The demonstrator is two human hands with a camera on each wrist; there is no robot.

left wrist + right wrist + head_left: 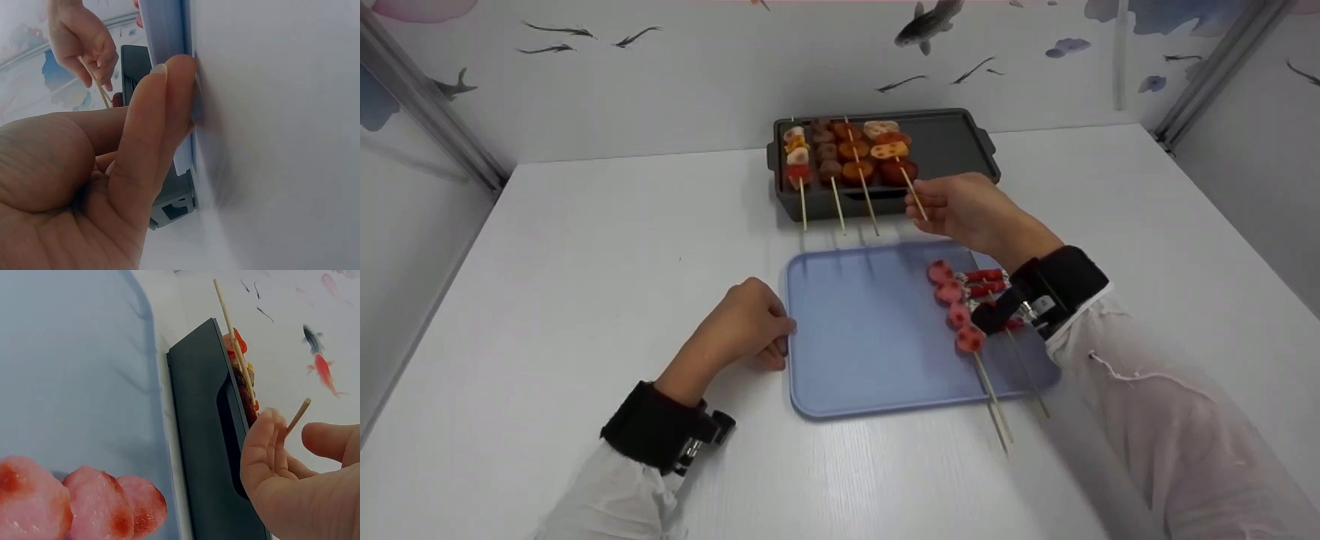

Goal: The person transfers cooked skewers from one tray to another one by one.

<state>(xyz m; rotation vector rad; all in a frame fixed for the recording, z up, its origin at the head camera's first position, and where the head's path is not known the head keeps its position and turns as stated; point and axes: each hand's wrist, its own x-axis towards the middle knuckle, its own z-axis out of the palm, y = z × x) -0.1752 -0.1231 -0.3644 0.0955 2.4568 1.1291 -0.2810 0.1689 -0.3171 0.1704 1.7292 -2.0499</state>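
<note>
My right hand [971, 210] is at the front of the dark grill [960, 150]. Its curled fingers hold the bare stick end of a skewer [913, 193], and the thumb stands a little off the stick in the right wrist view. Orange and yellow slices on that skewer lie over the grill, while the stick end rises toward the hand. My left hand [746, 322] holds the left rim of the blue tray [862, 337], thumb and finger close together at the edge. Pink-piece skewers [969, 340] and red-and-white ones [986, 287] lie at the tray's right side, partly covered by the right wrist strap.
Other skewers [799, 154] sit side by side on the grill's left half, sticks jutting over its front edge. Several sticks [997, 420] overhang the tray's front rim. A white wall [675, 90] with painted fish stands right behind the grill.
</note>
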